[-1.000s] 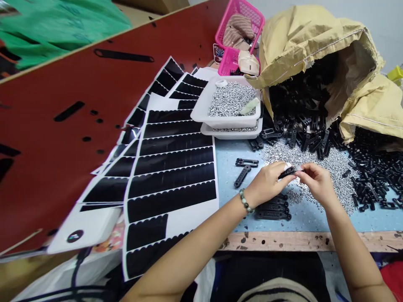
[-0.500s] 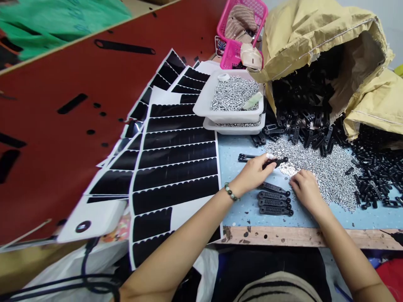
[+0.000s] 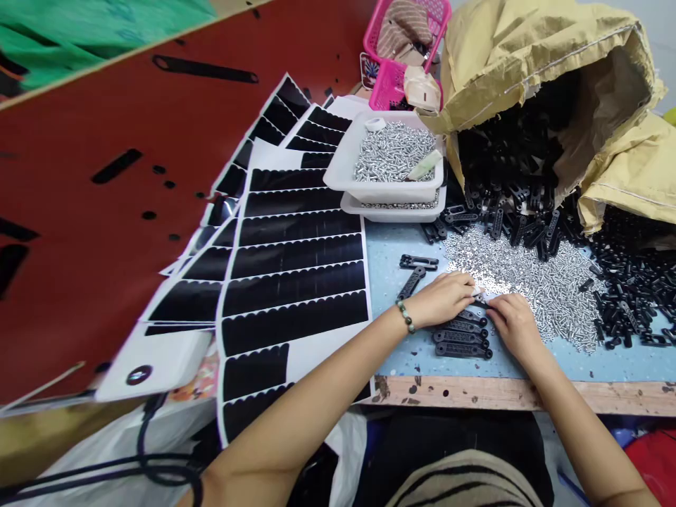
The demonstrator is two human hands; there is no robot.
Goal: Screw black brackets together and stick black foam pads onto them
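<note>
My left hand (image 3: 443, 299) lies low on the blue table, fingers curled down onto a black plastic strip at the top of a short row of black strips (image 3: 462, 341). My right hand (image 3: 511, 325) rests just right of that row, fingertips pinched together at the same strip's end, at the edge of a heap of small silver screws (image 3: 533, 278). Two more black strips (image 3: 417, 271) lie loose to the left of my left hand. What my right fingers pinch is hidden.
Two stacked white trays (image 3: 391, 190) of screws stand behind. A tan sack (image 3: 528, 56) spills black parts (image 3: 623, 282) at the right. Sheets of black stickers (image 3: 296, 274) fan out on the left beside a red board (image 3: 105, 190). Pink baskets (image 3: 406, 42) sit at the back.
My left hand held a black strip up between both hands, swung it out over the screws, then brought it down onto the row. My right hand dropped to the table beside the row.
</note>
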